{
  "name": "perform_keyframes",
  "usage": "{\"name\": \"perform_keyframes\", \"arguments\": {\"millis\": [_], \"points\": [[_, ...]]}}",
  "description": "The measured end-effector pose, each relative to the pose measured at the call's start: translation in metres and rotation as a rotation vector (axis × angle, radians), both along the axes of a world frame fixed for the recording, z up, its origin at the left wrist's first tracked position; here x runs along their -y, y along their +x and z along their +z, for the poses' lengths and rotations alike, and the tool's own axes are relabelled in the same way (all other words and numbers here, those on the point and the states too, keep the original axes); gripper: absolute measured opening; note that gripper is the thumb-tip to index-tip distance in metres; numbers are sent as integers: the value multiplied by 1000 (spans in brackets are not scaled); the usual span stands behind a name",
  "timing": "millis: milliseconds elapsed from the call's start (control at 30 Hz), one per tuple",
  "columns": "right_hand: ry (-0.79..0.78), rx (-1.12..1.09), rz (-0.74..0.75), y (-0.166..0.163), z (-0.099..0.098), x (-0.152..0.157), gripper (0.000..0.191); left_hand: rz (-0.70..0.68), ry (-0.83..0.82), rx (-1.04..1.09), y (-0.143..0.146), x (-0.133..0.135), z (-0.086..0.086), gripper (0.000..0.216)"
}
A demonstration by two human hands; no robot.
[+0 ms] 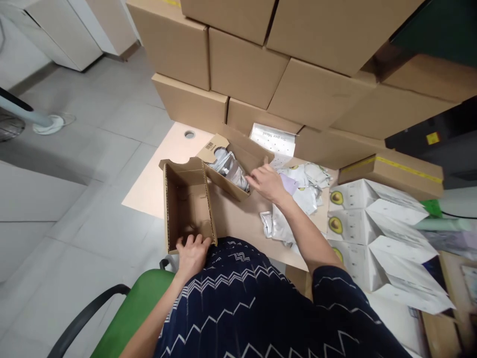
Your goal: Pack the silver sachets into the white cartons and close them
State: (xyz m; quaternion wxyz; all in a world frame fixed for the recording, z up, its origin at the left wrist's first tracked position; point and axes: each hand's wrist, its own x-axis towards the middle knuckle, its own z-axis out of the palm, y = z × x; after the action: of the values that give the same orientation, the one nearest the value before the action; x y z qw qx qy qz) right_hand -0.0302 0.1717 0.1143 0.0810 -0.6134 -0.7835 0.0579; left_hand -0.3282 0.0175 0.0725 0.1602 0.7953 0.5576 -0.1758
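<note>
My left hand (pixel 193 256) is hooked over the near edge of an open cardboard box (pixel 188 204), its fingertips inside. Nothing but bare cardboard shows within that box, which sits at the table's near edge in front of me. Beside it on the right stands a second, narrower cardboard box (pixel 227 186), holding silver and clear pouches (pixel 233 171). My right hand (pixel 267 183) grips this box at its near right end, the fingers bent over the rim next to the pouches. Part of the grip is hidden behind the hand.
Stacked cardboard boxes (pixel 246 64) wall off the back of the table (pixel 149 184). A white "Super Meal" carton (pixel 274 141) leans there. Flat white packets (pixel 305 199) lie right of my hand, beside several white avocado cartons (pixel 350 226). A green chair (pixel 137 313) is at left.
</note>
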Motion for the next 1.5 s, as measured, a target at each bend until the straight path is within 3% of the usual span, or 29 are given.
{"name": "perform_keyframes", "arguments": {"millis": [133,267,400,533,700,800,867,933,1100,1200,1267,1367,1500], "points": [[-112,-90,-147,23,-9,35,20,-4,26,40,3,1,3,37],[-294,-167,-167,31,-31,42,27,20,28,60,6,1,6,35],[-294,48,-119,17,-17,27,40,6,23,44,5,1,6,37],[-167,216,-63,-8,8,0,33,16,38,49,6,3,4,36],[-489,383,-113,-38,-1,-46,29,22,95,86,8,8,-1,34],[-532,388,-74,-45,-3,-53,38,3,94,122,4,10,-3,36],[-477,380,-51,-43,8,-44,38,-6,84,122,0,11,-3,37],[-347,302,-31,-37,32,-26,36,-27,81,109,-3,10,-2,39],[34,-226,143,-38,112,25,31,-83,94,84,-6,8,1,43],[140,-490,248,-63,135,45,28,-96,99,62,-3,8,0,42],[156,-608,316,-86,134,52,25,-96,103,58,0,7,-2,42],[103,-690,435,-116,113,57,22,-82,103,85,-1,7,-3,39],[-10,-553,499,-128,78,59,21,-31,152,161,-14,11,4,26]]}}
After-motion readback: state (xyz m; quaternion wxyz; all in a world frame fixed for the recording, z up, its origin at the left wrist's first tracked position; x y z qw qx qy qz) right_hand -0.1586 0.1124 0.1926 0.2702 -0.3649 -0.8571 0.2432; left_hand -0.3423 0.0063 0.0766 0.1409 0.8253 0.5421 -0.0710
